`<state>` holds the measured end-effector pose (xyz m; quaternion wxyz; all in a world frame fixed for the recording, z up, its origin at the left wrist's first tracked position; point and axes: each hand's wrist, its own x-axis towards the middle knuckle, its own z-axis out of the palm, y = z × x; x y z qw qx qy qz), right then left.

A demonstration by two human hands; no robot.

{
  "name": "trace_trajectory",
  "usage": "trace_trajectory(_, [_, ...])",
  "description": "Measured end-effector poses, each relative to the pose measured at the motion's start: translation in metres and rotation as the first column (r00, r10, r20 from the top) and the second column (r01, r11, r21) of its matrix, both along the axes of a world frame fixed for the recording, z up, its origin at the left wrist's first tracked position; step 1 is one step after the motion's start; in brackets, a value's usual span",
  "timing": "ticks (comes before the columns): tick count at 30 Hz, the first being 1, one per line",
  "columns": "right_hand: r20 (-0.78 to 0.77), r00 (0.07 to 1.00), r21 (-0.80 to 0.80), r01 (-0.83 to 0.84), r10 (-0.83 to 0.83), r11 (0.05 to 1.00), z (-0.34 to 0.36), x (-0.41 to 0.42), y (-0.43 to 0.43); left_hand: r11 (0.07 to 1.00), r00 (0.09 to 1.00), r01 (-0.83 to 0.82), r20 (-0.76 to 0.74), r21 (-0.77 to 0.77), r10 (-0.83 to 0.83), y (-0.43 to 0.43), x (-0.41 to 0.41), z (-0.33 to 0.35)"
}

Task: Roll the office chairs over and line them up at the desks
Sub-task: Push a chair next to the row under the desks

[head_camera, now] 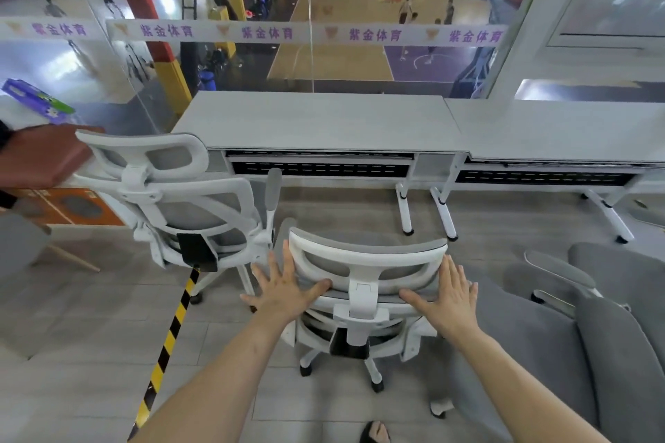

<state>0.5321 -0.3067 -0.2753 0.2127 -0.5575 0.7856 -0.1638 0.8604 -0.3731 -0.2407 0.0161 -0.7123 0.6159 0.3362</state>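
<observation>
A white mesh office chair (363, 284) stands in front of me, its back toward me, facing the long grey desk (316, 122). My left hand (284, 289) lies flat against the left side of its headrest, fingers spread, thumb along the lower edge. My right hand (448, 293) rests the same way on the right side. Neither hand is closed around the frame. A second white mesh chair (176, 198) stands to the left, nearer the desk's left end, also facing it.
A second grey desk (561, 126) adjoins on the right, white legs (444, 216) between them. A grey sofa (611, 334) fills the right side. Yellow-black tape (169, 338) runs along the floor at left. Glass wall behind the desks. A brown stool (43, 155) is at far left.
</observation>
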Motion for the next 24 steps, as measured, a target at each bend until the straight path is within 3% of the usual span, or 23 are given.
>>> trace_trajectory(24, [-0.013,0.994,0.010,-0.106,0.106,0.994,-0.001,-0.068,-0.217,0.995,0.995,-0.099,-0.016,0.012,0.099,-0.184,-0.059,-0.001])
